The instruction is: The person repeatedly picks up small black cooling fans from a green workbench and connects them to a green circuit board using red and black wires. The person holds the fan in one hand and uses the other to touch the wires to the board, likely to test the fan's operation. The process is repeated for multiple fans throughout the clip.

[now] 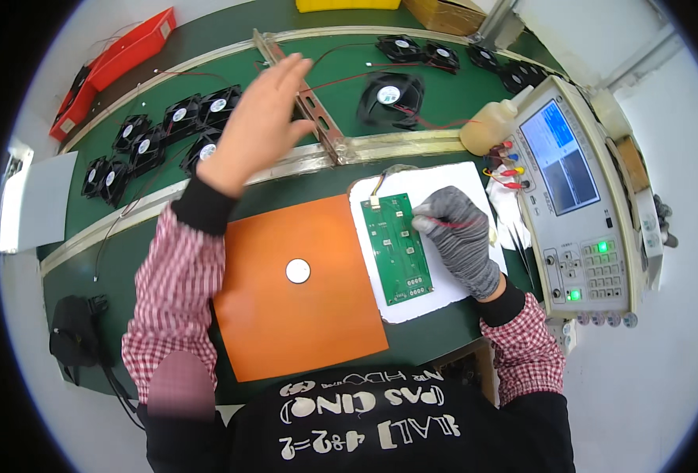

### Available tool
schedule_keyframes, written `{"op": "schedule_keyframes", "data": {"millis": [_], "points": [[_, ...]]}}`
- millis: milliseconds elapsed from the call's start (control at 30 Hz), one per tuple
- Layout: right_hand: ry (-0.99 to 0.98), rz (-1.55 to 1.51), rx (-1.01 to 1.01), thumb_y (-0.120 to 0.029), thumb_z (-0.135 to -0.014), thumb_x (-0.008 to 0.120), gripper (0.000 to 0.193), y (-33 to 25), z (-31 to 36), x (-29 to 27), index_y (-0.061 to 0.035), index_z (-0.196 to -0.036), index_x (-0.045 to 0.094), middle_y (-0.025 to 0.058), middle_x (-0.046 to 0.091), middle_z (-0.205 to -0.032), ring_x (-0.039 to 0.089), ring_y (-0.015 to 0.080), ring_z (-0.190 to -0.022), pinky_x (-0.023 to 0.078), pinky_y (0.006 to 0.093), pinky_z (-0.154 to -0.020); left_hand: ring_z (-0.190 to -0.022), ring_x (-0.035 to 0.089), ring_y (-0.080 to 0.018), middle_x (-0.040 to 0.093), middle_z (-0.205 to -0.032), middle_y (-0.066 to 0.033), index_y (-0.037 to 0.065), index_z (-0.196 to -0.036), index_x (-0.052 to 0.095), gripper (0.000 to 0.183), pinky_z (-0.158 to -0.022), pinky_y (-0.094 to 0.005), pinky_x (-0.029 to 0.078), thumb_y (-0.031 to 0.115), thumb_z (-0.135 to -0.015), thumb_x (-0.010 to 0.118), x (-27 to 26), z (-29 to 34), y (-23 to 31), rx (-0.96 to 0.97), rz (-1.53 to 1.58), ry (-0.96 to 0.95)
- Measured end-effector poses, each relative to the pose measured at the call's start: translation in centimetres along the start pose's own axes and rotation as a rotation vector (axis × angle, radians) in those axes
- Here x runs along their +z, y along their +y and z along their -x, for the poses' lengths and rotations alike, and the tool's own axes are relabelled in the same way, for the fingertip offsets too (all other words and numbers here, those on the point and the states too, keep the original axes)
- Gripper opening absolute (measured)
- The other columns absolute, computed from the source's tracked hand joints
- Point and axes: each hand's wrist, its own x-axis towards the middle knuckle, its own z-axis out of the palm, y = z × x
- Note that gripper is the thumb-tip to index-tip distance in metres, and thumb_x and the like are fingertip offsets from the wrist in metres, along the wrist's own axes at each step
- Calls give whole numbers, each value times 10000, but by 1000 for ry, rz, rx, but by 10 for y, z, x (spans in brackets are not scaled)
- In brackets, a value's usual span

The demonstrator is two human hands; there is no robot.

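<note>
My bare left hand (258, 122) reaches over the far rail beside a slotted metal bar (321, 118), its fingers stretched out and nothing seen in them. Past that bar lies a black square fan (391, 98), somewhat blurred, with a red lead trailing right. In a grey knitted glove, my right hand (458, 236) is closed in a pinch at the edge of a green circuit board (399, 248). A thin red wire (450, 225) runs across its fingers; the wire's tip is hidden. The board lies on a white pad (404, 311), a connector with coloured wires at its top.
An orange mat (302, 331) bears a round white disc (298, 271). Several black fans (180, 114) lie at far left, beyond the rail. On the right stand a bench tester (569, 197) with a lit screen, a squeeze bottle (491, 126) and tweezers (522, 248). Red bins (132, 51) sit far left.
</note>
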Motion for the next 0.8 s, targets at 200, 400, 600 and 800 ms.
{"op": "schedule_keyframes", "data": {"millis": [200,400,600,800], "points": [[55,-134,89,-103,-834,772,278,-4,-5,1,-23,-1087,687,39,624,-877,563,96,-738,482,227,-702,-1187,493,-331,541,-1176,-151,33,-1289,521,859,-985,-416,407,221,-542,899,-6,-1,-57,-231,-308,-412],[201,134,-309,-103,-821,775,491,-17,-6,-9,-38,-1268,583,106,606,-1073,616,136,-771,535,263,-684,-1072,516,-325,541,-1107,-112,62,-1221,535,876,-896,-426,404,186,-442,919,-57,5,43,-77,-205,-18],[-551,-23,-490,-139,-795,710,519,-67,3,10,-97,-1299,592,111,574,-1155,583,333,-1087,460,503,-962,-1191,529,-288,474,-1387,-118,148,-1281,520,424,-921,-392,466,86,-861,531,-92,73,152,737,666,-489],[-262,647,-533,-10,-700,697,290,-34,-6,-22,-124,-966,678,68,538,-873,557,282,-878,459,418,-769,-1260,493,-310,538,-1309,-134,99,-1184,581,380,-964,-424,445,19,-814,556,-130,84,83,69,-24,-713]]}}
